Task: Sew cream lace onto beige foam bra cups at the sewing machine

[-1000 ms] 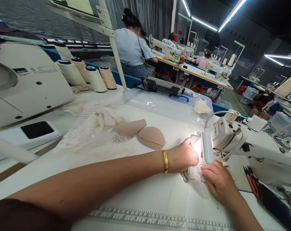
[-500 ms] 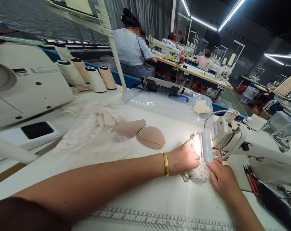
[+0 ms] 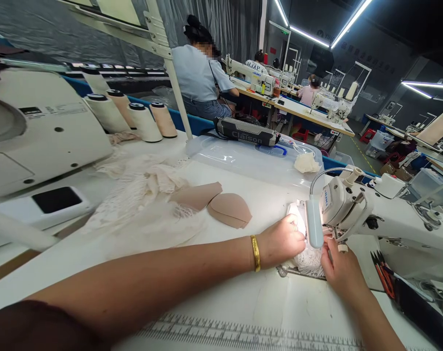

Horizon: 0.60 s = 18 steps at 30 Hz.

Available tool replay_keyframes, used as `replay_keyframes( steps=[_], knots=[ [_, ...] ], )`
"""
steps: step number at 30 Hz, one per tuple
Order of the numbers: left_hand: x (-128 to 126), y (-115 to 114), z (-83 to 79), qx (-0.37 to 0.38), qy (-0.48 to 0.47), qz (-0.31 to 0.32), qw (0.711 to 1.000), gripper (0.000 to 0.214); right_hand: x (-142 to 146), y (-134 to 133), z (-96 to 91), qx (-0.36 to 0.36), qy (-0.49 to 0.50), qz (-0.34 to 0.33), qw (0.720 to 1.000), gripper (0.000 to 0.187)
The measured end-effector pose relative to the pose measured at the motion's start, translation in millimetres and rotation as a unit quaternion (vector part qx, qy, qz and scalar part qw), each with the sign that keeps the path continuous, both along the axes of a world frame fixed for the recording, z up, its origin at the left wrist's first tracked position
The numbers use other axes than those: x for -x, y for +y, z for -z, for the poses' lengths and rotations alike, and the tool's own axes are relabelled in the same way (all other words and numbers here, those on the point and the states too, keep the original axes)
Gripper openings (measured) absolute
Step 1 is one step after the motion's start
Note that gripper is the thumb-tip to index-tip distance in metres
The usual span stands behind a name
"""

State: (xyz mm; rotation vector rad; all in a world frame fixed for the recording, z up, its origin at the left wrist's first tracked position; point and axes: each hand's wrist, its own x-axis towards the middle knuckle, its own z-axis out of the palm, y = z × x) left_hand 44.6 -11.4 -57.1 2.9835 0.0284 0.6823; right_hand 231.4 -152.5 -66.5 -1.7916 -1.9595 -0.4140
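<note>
Pinched in the left hand's grip [image 3: 281,243], with the right hand's grip [image 3: 344,268] too hidden to tell, white lace [image 3: 310,263] is lit under a lamp [image 3: 314,222] beside the sewing machine [image 3: 393,219] on the bench [image 3: 258,300], apart from beige cups [image 3: 230,211].

The lamp [image 3: 314,222] throws white glare on the cloth [image 3: 310,259] beside it, while ceiling tubes [image 3: 352,23] cross a dim background.

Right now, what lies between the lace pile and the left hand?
The head view shows a tan piece and a tan cup there, then white tabletop nearest the left hand.
</note>
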Motion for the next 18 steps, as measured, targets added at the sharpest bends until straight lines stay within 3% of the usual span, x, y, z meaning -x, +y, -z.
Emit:
replay_keyframes(
  steps=[3,8,10,13,16,18],
  knots=[
    [7,1,-10.5,-0.012,0.031,0.004,0.999,0.009,7,-6,-8.6,-0.015,-0.034,-0.026,0.999,0.025],
    [19,-1,-24.6,0.005,0.057,-0.036,0.998,0.016,23,-26,-23.9,-0.165,-0.063,-0.128,0.976,0.016],
    [20,-4,-27.8,0.024,0.081,-0.051,0.995,0.023,27,-30,-25.4,-0.19,-0.059,-0.169,0.965,0.019],
    [21,-11,-33.4,0.054,0.111,-0.044,0.991,0.031,32,-25,-23.5,-0.15,-0.062,-0.182,0.97,0.025],
    [24,-16,-39.3,0.055,0.119,0.008,0.991,0.029,32,-12,-18.6,-0.06,-0.073,-0.161,0.982,0.037],
    [27,-18,-41.7,0.037,0.133,0.027,0.99,0.023,29,-4,-13.8,-0.021,-0.067,-0.142,0.987,0.031]
  ],
)
